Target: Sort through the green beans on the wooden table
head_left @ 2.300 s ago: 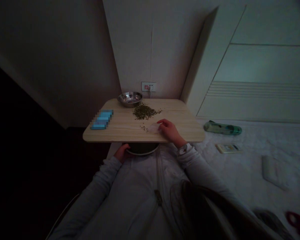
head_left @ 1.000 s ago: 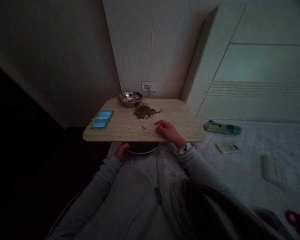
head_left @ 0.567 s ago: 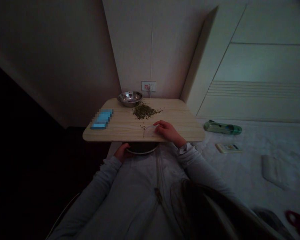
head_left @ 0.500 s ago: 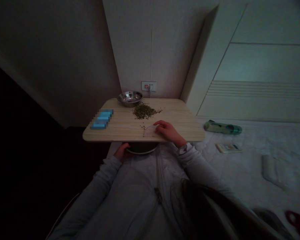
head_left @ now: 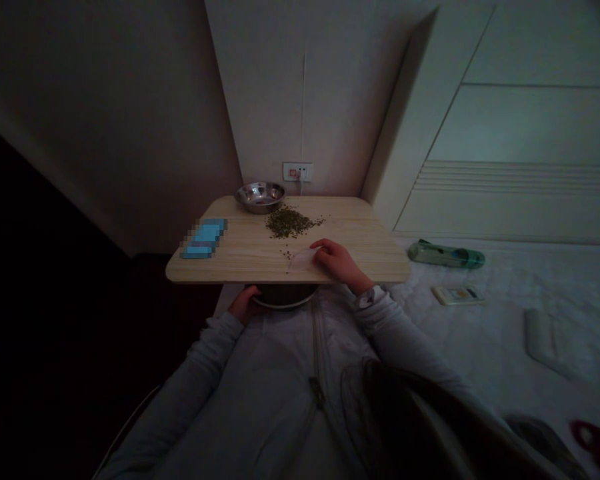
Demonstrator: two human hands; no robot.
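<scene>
Tabletop (head_left: 375, 230) near edge runs just above lower bowl (head_left: 283, 307), which sticks out below it around the middle. Loose grains (head_left: 285, 253) on tabletop toward near edge; grain pile (head_left: 289, 222) behind them, past center. Room to move: wood stretch right of pile, another between pile and phone (head_left: 205, 239) at tabletop's left end. Far edge close to wall (head_left: 330, 120).

Left hand (head_left: 243, 305) below tabletop's near edge, left of middle, gripping lower bowl by its left side, thumb on top. Right hand (head_left: 337, 261) over tabletop, right of middle, wrist crossing near edge, fingers bent and pointing left, pinching clear sheet (head_left: 303, 259) just right of loose grains.

Red thing (head_left: 593, 440), well right of tabletop on near side, cut off by frame. Lower bowl's far part hidden under tabletop, contents too dark; left fingers mostly hidden. Clear sheet's outline faint, can't tell if touching wood. Phone pixelated. Metal bowl (head_left: 253, 206) at tabletop's back-left corner, contents unclear.
</scene>
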